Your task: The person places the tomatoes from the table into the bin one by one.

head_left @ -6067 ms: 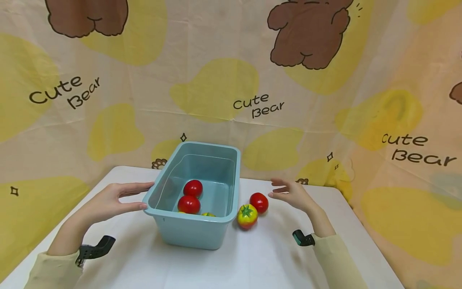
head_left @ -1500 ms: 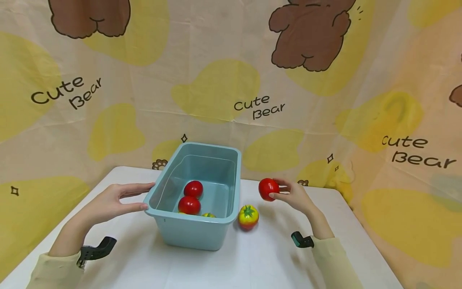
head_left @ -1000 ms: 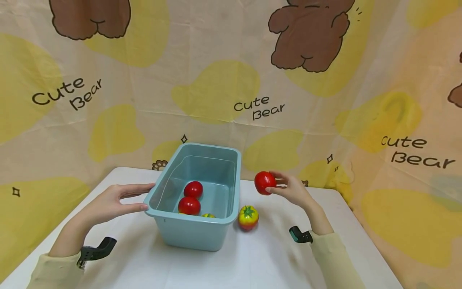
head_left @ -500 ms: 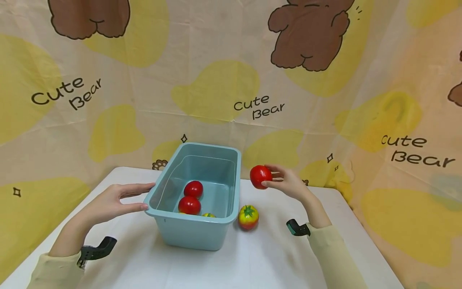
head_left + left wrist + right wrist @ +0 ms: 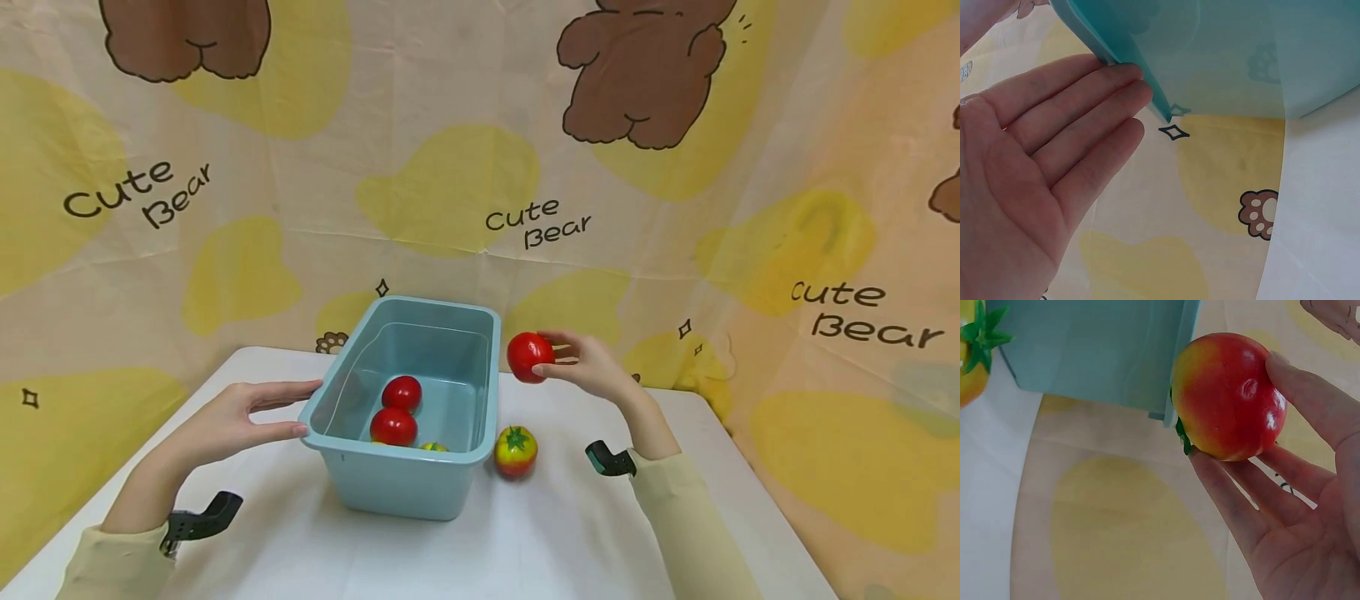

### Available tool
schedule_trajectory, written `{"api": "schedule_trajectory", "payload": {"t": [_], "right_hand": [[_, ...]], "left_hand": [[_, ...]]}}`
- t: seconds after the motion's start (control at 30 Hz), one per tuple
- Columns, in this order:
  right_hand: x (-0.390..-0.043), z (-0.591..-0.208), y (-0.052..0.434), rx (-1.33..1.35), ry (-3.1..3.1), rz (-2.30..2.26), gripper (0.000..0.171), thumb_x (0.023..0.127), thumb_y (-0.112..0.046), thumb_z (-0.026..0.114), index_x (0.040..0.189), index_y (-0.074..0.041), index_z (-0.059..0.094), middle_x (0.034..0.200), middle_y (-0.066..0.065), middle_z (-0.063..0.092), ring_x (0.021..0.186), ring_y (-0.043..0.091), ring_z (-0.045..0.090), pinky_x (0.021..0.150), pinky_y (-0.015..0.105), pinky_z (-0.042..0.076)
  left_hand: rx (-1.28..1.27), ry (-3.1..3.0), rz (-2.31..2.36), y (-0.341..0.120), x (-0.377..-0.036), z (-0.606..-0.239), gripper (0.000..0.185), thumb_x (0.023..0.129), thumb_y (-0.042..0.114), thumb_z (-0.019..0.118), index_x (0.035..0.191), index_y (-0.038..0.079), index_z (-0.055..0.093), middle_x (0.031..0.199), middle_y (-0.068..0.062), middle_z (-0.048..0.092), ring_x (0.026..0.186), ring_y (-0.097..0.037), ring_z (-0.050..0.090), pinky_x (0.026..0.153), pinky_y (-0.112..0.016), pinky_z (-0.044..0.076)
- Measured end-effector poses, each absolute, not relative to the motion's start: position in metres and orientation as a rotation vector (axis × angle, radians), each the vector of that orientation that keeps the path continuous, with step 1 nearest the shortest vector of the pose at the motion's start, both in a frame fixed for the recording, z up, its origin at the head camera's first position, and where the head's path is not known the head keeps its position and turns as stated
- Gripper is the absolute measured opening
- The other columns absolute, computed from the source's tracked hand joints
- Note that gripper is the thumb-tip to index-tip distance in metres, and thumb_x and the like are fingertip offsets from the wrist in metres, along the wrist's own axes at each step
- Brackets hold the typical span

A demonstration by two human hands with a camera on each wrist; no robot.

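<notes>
My right hand (image 5: 588,365) pinches a red tomato (image 5: 529,357) between thumb and fingers, raised above the table beside the bin's right rim. In the right wrist view, that tomato (image 5: 1229,397) shows a yellow side and a green leafy stem. A blue-green plastic bin (image 5: 397,479) holds two red tomatoes (image 5: 393,426) and yellow-green tops partly hidden by the near wall. Straight fingers of my left hand (image 5: 232,421) touch the bin's left rim; the left wrist view shows its palm (image 5: 1016,194). A yellow-red tomato (image 5: 516,452) with a green star-shaped top sits on the table right of the bin.
The white table (image 5: 540,533) carries the bin and the loose tomato. Behind it hangs a beige and yellow cloth (image 5: 450,183) printed with brown bears and lettering, close to the bin's far end.
My right hand has taken the red tomato from beside the yellow-red one, lifted it and moved it left towards the bin. My left hand and the bin stay in place.
</notes>
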State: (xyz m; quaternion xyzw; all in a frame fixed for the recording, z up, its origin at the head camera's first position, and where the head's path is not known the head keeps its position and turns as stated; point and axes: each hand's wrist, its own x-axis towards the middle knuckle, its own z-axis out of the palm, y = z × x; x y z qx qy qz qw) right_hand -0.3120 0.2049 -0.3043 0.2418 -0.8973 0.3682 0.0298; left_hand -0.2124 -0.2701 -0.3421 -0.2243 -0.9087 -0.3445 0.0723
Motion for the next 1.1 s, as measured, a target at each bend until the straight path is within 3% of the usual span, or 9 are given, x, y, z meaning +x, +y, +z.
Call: {"api": "schedule_trajectory", "payload": {"t": [0.13,0.53,0.63,0.83,1.1], "right_hand": [[-0.313,-0.297,0.200,0.756,-2.773,1.137,0.059,0.081,-0.029,0.075,0.134,-0.011,0.053,0.128,0.013,0.060,0.111,0.034,0.060,0.079,0.039,0.057],[-0.315,-0.282,0.180,0.836,-2.745,1.095,0.057,0.082,-0.027,0.074,0.133,-0.011,0.054,0.125,0.011,0.061,0.107,0.030,0.063,0.079,0.037,0.057],[-0.315,-0.280,0.174,0.847,-2.745,1.103,0.057,0.082,-0.028,0.074,0.133,-0.011,0.054,0.124,0.011,0.062,0.106,0.029,0.063,0.080,0.037,0.057],[-0.315,-0.274,0.162,0.886,-2.740,1.141,0.057,0.082,-0.029,0.074,0.132,-0.011,0.054,0.123,0.011,0.062,0.104,0.029,0.064,0.081,0.037,0.057],[-0.316,-0.267,0.150,0.911,-2.747,1.141,0.055,0.082,-0.029,0.074,0.131,-0.012,0.056,0.121,0.008,0.063,0.103,0.026,0.064,0.080,0.035,0.057]], "left_hand": [[-0.669,-2.738,-1.040,-0.270,-0.212,-0.342,0.056,0.082,0.036,0.073,0.134,0.026,0.055,0.129,-0.004,0.061,0.118,-0.037,0.056,0.088,-0.063,0.046],[-0.669,-2.747,-1.043,-0.270,-0.212,-0.342,0.056,0.082,0.037,0.073,0.134,0.026,0.055,0.129,-0.004,0.061,0.118,-0.036,0.056,0.088,-0.063,0.046],[-0.669,-2.746,-1.025,-0.270,-0.212,-0.341,0.056,0.082,0.038,0.073,0.134,0.027,0.055,0.129,-0.002,0.062,0.118,-0.032,0.057,0.089,-0.060,0.047],[-0.654,-2.752,-0.953,-0.271,-0.212,-0.341,0.055,0.082,0.039,0.073,0.133,0.029,0.056,0.127,0.005,0.062,0.115,-0.009,0.059,0.090,-0.039,0.051],[-0.670,-2.742,-0.996,-0.271,-0.212,-0.342,0.054,0.082,0.038,0.073,0.133,0.027,0.056,0.127,0.002,0.063,0.116,-0.024,0.060,0.090,-0.054,0.050]]}}
